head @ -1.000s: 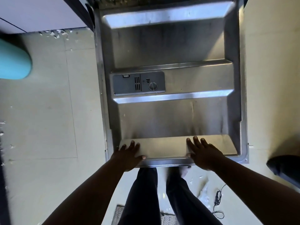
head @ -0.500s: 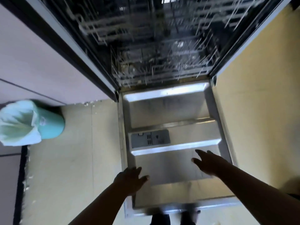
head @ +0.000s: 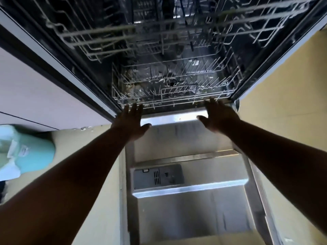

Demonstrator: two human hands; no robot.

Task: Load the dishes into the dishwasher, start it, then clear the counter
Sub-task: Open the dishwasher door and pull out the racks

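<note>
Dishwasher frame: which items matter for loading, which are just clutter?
Job: lower rack, upper rack, open door, left hand, right hand, both open, reaching toward the lower rack.
Clutter: teal bin, cabinet.

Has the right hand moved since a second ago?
Yes. The right hand has gone from the outer edge of the open door, past the detergent box, to the front rim of the lower rack.
</note>
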